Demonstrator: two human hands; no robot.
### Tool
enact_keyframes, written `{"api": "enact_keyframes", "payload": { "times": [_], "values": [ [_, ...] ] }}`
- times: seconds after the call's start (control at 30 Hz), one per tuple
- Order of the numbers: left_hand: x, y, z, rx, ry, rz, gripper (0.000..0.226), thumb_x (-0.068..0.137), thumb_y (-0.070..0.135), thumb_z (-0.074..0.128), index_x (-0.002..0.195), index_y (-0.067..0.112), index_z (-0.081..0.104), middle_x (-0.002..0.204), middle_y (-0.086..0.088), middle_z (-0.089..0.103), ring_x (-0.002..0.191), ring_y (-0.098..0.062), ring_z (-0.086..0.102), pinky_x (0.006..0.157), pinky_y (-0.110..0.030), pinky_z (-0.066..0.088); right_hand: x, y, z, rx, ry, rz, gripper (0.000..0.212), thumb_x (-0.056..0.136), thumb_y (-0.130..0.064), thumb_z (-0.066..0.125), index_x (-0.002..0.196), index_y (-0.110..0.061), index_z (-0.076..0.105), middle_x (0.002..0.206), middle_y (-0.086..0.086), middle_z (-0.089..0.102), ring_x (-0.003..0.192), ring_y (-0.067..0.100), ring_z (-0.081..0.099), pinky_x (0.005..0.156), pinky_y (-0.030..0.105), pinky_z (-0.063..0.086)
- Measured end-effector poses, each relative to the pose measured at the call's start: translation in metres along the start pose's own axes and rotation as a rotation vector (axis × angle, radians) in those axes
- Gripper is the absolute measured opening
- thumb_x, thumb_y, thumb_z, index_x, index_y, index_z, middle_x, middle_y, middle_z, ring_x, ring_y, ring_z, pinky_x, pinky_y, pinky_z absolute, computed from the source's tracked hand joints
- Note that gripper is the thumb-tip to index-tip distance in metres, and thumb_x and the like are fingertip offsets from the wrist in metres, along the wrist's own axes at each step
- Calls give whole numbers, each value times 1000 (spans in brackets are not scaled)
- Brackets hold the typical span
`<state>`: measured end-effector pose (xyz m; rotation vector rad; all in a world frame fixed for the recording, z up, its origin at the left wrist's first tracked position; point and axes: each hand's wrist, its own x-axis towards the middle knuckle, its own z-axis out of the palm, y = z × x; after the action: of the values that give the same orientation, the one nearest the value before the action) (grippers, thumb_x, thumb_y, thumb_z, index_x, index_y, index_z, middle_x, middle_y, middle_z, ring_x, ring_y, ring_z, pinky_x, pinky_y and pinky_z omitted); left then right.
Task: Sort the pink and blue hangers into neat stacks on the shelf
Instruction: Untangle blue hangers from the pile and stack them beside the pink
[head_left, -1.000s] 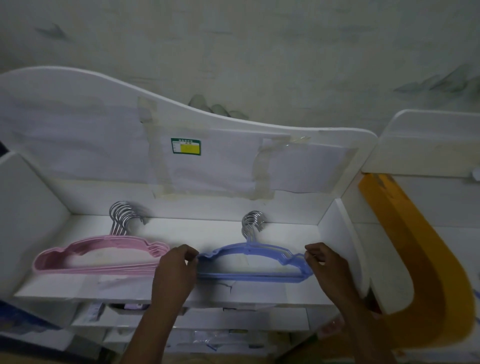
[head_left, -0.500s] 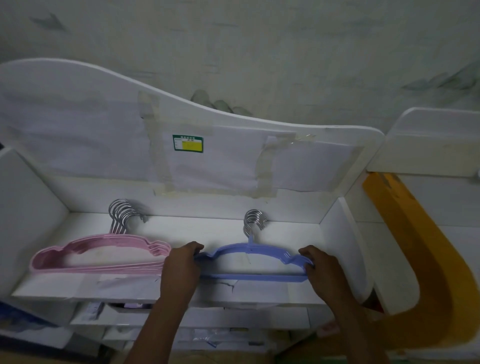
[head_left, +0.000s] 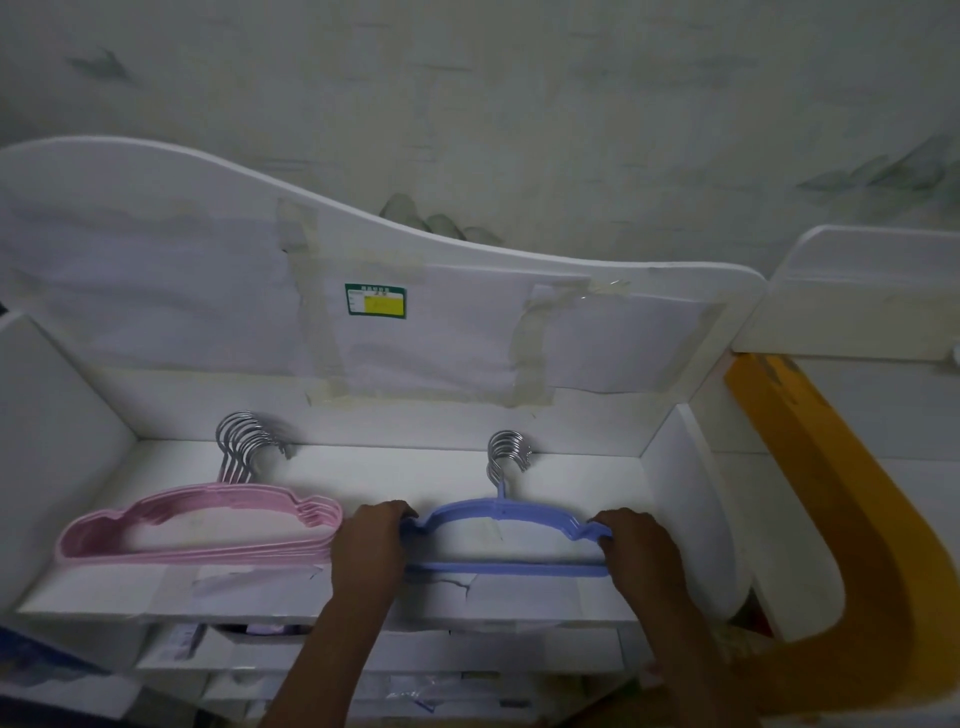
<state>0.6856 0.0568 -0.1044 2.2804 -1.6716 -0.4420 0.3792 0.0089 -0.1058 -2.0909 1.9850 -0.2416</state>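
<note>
A stack of blue hangers (head_left: 501, 519) lies flat on the right half of the white shelf (head_left: 130, 587), its metal hooks pointing at the back wall. My left hand (head_left: 371, 551) grips the stack's left end and my right hand (head_left: 641, 553) grips its right end. A stack of pink hangers (head_left: 208, 525) lies on the left half of the shelf, its edges slightly fanned, hooks also toward the back. My left hand sits between the two stacks, close to the pink one's right end.
The shelf has white side walls and a curved back panel (head_left: 363, 291) with taped paper and a green-yellow label (head_left: 375, 301). A yellow curved piece (head_left: 841, 519) and another white unit stand to the right. Lower shelves with papers lie below the front edge.
Both hands have closed in on the ends of the blue stack and now grip it; the blue hangers look more squarely aligned. The pink stack has not moved.
</note>
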Motion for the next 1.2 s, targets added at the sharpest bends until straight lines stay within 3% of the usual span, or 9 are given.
{"api": "enact_keyframes", "payload": {
  "times": [0.17,0.27,0.43,0.67,0.8,0.97,1.07,1.2],
  "values": [
    [9,0,0,3,15,-35,38,79,4,65,105,31,74,103,3,72,89,-16,69,77,-27,56,3,-3,-4,-68,-35,18,17,96,-17,56,95,-17,73,88,2,72,78,14,65,65,22,44],
    [12,1,2,38,4,-17,38,83,7,65,111,31,72,106,3,71,91,-16,69,80,-27,56,8,-1,-4,-73,-71,1,18,96,-19,57,84,-17,69,78,0,66,71,11,62,56,17,36],
    [12,4,6,104,-5,24,34,90,16,60,118,34,67,111,2,70,96,-18,68,79,-25,51,14,0,3,-12,-105,-94,16,95,-20,60,101,-14,74,95,3,74,82,11,66,68,18,44],
    [12,5,5,50,-8,17,26,90,17,60,108,33,71,101,2,71,88,-18,68,74,-25,51,14,2,6,33,-114,-75,14,93,-17,62,97,-12,75,89,5,74,78,13,66,70,24,49],
    [8,-7,4,-111,-53,32,33,87,11,59,114,28,68,110,-1,71,96,-20,67,83,-31,54,0,5,1,244,-59,-97,9,92,-14,63,96,-15,71,86,4,71,76,15,63,68,28,49],
    [-9,-12,-11,-340,64,97,34,89,12,65,122,17,63,119,-2,66,107,-19,62,90,-32,49,-25,10,-19,410,24,-4,29,94,-17,62,122,-14,62,111,-8,60,104,8,56,88,20,42],
    [-27,-2,-21,-509,119,162,37,90,12,66,125,18,60,123,2,64,111,-15,60,95,-34,49,-40,13,-31,518,84,36,34,94,-21,63,127,-18,58,121,-6,61,113,9,56,93,24,43],
    [-60,26,-32,-774,54,174,40,89,17,69,126,27,57,120,15,64,108,-3,61,96,-35,50,-68,22,-51,564,160,34,35,93,-30,62,127,-25,55,123,-7,61,115,9,55,93,26,43]
  ]
}}
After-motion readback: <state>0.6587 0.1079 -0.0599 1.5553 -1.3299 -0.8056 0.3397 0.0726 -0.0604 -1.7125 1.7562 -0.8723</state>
